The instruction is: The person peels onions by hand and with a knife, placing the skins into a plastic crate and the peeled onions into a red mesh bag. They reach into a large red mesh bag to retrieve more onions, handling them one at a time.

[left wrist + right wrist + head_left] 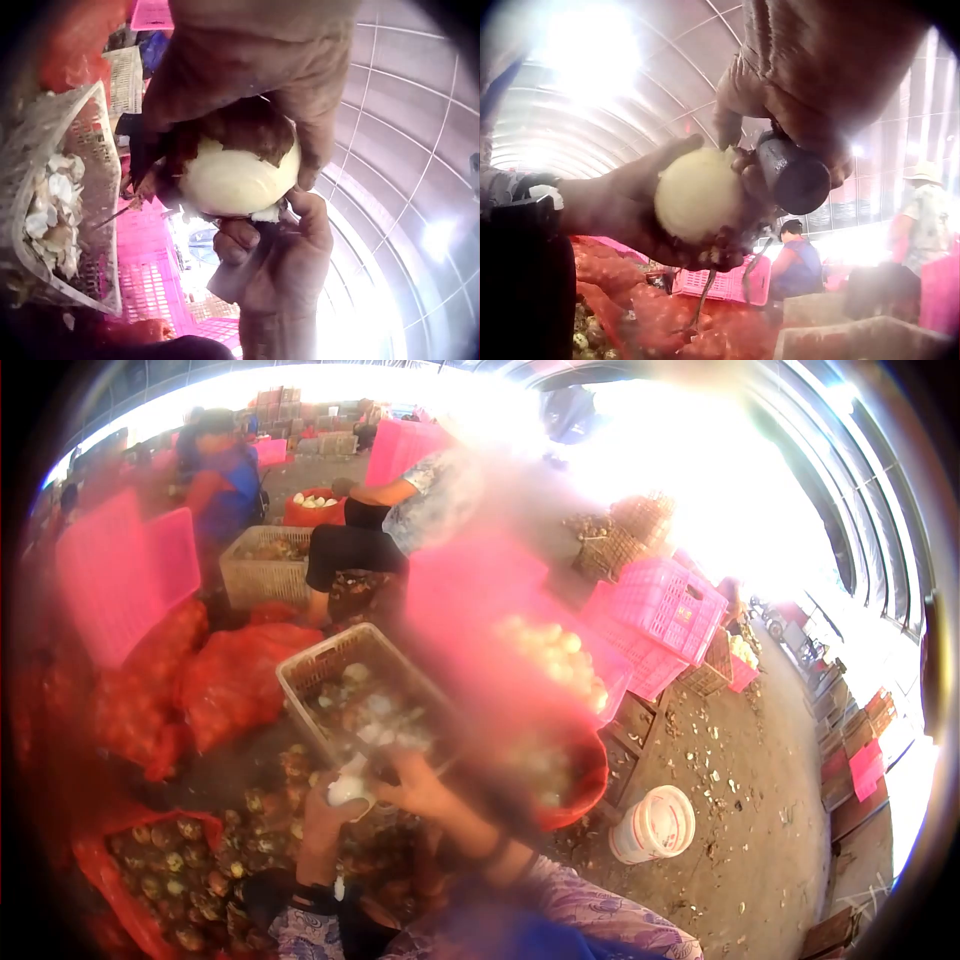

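My left hand [325, 818] grips a partly peeled onion [240, 182], its fingers curled round the bulb. Pale flesh shows on one side, while dark brown skin still covers the other in the left wrist view. Close against the onion, my right hand [420, 788] grips a tool by its dark round handle [801, 181]; the tool's working end is hidden. In the left wrist view, the right thumb and fingertips are right at the onion's peeled edge. Both hands are over the near end of a pale plastic crate [300, 700] that holds white onions and loose skins.
Unpeeled onions [180, 860] lie by my left leg, beside red mesh sacks [235, 675]. A red tub [590, 780] and a white bucket [652, 825] stand to the right. Pink crates [670, 610] are stacked beyond. Another person [440, 500] sits ahead.
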{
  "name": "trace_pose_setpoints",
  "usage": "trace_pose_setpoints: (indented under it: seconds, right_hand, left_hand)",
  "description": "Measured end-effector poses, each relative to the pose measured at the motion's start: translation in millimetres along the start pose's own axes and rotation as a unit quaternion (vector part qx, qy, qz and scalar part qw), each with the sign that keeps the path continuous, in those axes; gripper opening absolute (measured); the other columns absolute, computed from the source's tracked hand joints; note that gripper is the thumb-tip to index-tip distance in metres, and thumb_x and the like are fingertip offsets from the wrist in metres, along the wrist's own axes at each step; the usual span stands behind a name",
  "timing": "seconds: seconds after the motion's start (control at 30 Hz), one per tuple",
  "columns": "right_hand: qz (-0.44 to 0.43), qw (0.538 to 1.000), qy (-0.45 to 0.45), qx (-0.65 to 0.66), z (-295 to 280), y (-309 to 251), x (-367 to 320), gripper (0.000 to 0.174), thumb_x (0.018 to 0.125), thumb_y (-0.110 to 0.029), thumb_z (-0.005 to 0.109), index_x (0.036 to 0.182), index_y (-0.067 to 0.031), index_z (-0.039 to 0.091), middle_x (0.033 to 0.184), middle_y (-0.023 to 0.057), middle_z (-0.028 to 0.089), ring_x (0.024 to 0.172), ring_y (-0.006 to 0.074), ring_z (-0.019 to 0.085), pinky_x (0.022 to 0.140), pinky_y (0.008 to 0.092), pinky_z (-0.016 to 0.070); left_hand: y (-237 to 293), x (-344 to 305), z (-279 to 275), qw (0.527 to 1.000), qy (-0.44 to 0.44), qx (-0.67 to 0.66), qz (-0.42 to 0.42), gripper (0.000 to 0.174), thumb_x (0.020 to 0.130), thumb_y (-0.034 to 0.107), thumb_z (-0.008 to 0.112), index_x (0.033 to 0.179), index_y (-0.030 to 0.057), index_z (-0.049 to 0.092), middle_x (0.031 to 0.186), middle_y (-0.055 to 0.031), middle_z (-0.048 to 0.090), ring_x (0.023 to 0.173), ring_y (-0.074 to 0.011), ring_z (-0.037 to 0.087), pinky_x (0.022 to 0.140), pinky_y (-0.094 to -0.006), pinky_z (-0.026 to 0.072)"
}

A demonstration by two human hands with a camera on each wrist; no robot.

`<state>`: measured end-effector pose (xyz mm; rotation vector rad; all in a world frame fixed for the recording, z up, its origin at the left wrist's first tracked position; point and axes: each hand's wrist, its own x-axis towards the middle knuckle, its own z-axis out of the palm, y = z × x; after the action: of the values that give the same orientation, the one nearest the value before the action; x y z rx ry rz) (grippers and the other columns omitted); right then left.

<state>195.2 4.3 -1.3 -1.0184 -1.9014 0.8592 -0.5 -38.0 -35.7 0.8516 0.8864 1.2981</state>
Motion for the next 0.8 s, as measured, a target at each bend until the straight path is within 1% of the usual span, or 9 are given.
trace_pose_setpoints:
  seconds: [0.03, 0.1, 0.13, 0.33, 0.4, 0.53, 0.63, 0.7, 0.8]
  right_hand:
    - [0.002, 1.000, -0.001, -0.001, -2, 2, 0, 0.042, 0.074, -0.017, 0.077, 0.104, 0.0104, 0.063, 0.092, 0.0297, 0.066, 0.084, 0.0394, 0.065, 0.075, 0.0473, 0.0506]
    - [-0.035, 0.997, -0.042, -0.063, -6, 6, -1, 0.040, 0.075, -0.015, 0.073, 0.110, 0.0042, 0.065, 0.094, 0.0187, 0.065, 0.085, 0.0275, 0.062, 0.075, 0.0398, 0.0504]
    - [-0.035, 0.996, -0.042, -0.064, -9, 3, -1, 0.040, 0.075, -0.015, 0.073, 0.110, 0.0042, 0.065, 0.094, 0.0187, 0.065, 0.085, 0.0275, 0.062, 0.075, 0.0398, 0.0504]
    - [0.011, 0.996, -0.082, -0.034, -12, 0, -3, 0.048, 0.072, -0.019, 0.074, 0.112, 0.0053, 0.063, 0.100, 0.0241, 0.063, 0.088, 0.0325, 0.062, 0.079, 0.0425, 0.0495]
    - [-0.065, 0.996, -0.028, -0.063, -11, -9, -2, 0.030, 0.068, -0.012, 0.074, 0.088, 0.0098, 0.066, 0.079, 0.0301, 0.066, 0.076, 0.0433, 0.068, 0.067, 0.0465, 0.0515]
    - [-0.077, 0.994, -0.027, -0.075, -6, -3, -6, 0.032, 0.068, -0.013, 0.074, 0.089, 0.0096, 0.066, 0.082, 0.0306, 0.066, 0.078, 0.0433, 0.068, 0.069, 0.0467, 0.0520]
    - [-0.053, 0.995, -0.039, -0.075, -6, 17, -7, 0.038, 0.067, -0.017, 0.076, 0.094, 0.0086, 0.067, 0.084, 0.0301, 0.067, 0.082, 0.0426, 0.069, 0.075, 0.0468, 0.0535]
    - [-0.089, 0.992, -0.012, -0.094, -5, 20, -10, 0.048, 0.065, -0.023, 0.078, 0.103, 0.0058, 0.069, 0.092, 0.0285, 0.069, 0.089, 0.0418, 0.069, 0.081, 0.0472, 0.0542]
    - [0.085, 0.975, -0.077, -0.188, -4, 10, -10, 0.063, 0.068, -0.034, 0.079, 0.118, 0.0025, 0.067, 0.109, 0.0267, 0.068, 0.101, 0.0406, 0.067, 0.089, 0.0475, 0.0526]
  left_hand:
    - [1, 0, -1, 1.000, 0.000, -0.001, -0.001, 0.063, 0.067, 0.000, 0.081, 0.127, -0.0053, 0.061, 0.105, -0.0096, 0.070, 0.088, -0.0174, 0.069, 0.074, -0.0288, 0.0563]
    - [7, 1, -2, 0.994, -0.020, 0.104, 0.006, 0.067, 0.066, 0.002, 0.084, 0.128, -0.0050, 0.061, 0.102, -0.0075, 0.069, 0.085, -0.0151, 0.067, 0.070, -0.0266, 0.0546]
    - [8, 0, -1, 0.994, -0.020, 0.103, 0.007, 0.067, 0.066, 0.002, 0.084, 0.128, -0.0050, 0.061, 0.102, -0.0075, 0.069, 0.085, -0.0151, 0.067, 0.070, -0.0266, 0.0546]
    - [6, -3, -1, 0.979, -0.022, 0.199, 0.036, 0.071, 0.063, 0.007, 0.088, 0.128, -0.0042, 0.062, 0.104, -0.0063, 0.069, 0.090, -0.0152, 0.065, 0.078, -0.0294, 0.0553]
    - [8, -5, -1, 0.965, -0.020, 0.259, 0.043, 0.072, 0.060, 0.010, 0.090, 0.126, -0.0039, 0.064, 0.107, -0.0076, 0.069, 0.095, -0.0160, 0.066, 0.083, -0.0305, 0.0553]
    - [15, -11, 4, 0.961, -0.027, 0.270, 0.048, 0.074, 0.059, 0.012, 0.091, 0.126, -0.0027, 0.065, 0.110, -0.0083, 0.070, 0.097, -0.0165, 0.067, 0.085, -0.0310, 0.0554]
    - [17, -13, 5, 0.952, -0.048, 0.293, 0.074, 0.073, 0.060, 0.012, 0.091, 0.128, -0.0007, 0.065, 0.112, -0.0080, 0.071, 0.100, -0.0169, 0.067, 0.089, -0.0319, 0.0545]
    - [30, -21, 12, 0.950, -0.078, 0.275, 0.125, 0.072, 0.058, 0.014, 0.087, 0.125, -0.0024, 0.065, 0.111, -0.0094, 0.069, 0.099, -0.0172, 0.067, 0.088, -0.0324, 0.0546]
    - [29, -24, 5, 0.974, -0.099, 0.197, 0.053, 0.075, 0.060, 0.013, 0.086, 0.130, -0.0017, 0.063, 0.114, -0.0079, 0.068, 0.102, -0.0162, 0.066, 0.092, -0.0318, 0.0528]
